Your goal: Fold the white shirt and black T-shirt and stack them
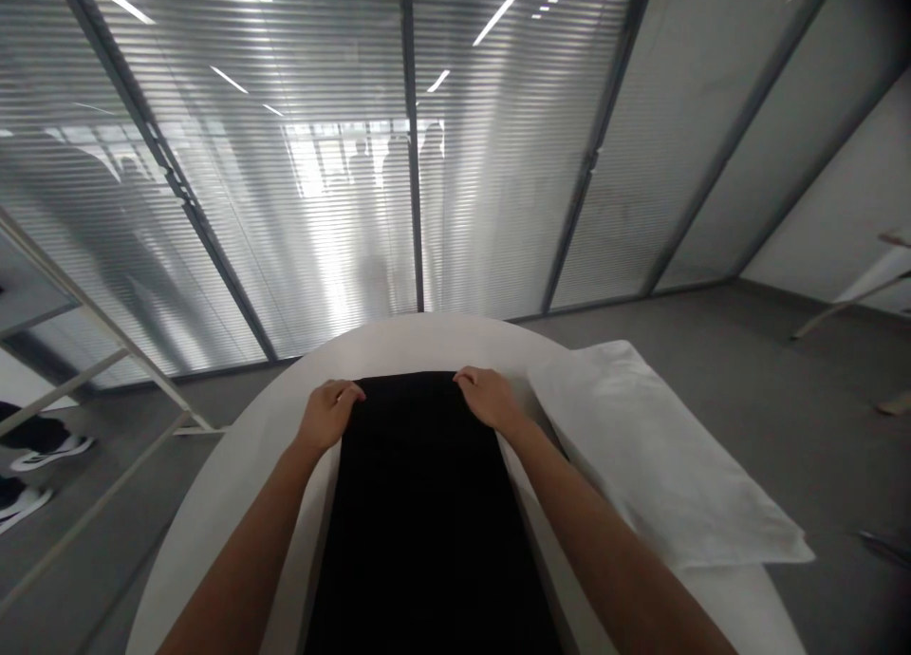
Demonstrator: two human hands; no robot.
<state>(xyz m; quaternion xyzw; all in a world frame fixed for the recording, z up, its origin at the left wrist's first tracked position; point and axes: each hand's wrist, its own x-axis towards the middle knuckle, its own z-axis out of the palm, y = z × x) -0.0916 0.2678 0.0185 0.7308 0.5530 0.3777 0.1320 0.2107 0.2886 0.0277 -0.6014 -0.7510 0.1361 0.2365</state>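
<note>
A long, flat piece of black cloth (427,513) stretches over the round white table from its far part toward me. My left hand (328,413) is closed on the far left corner of the cloth, thumb and fingers pinched together. At the far right corner, my right hand (490,397) grips the cloth in the same way. The far edge between the hands looks nearly straight. The near end of the cloth runs out of the picture. Right of my right forearm lies a white, folded cloth-like item (661,456).
The white table (206,513) has a curved rim, and the white item overhangs its right side. A pale metal frame rack (106,323) stands at the left, near a person's shoes (53,456). Glass partitions with blinds (320,209) rise behind. Furniture legs (846,304) show at the right.
</note>
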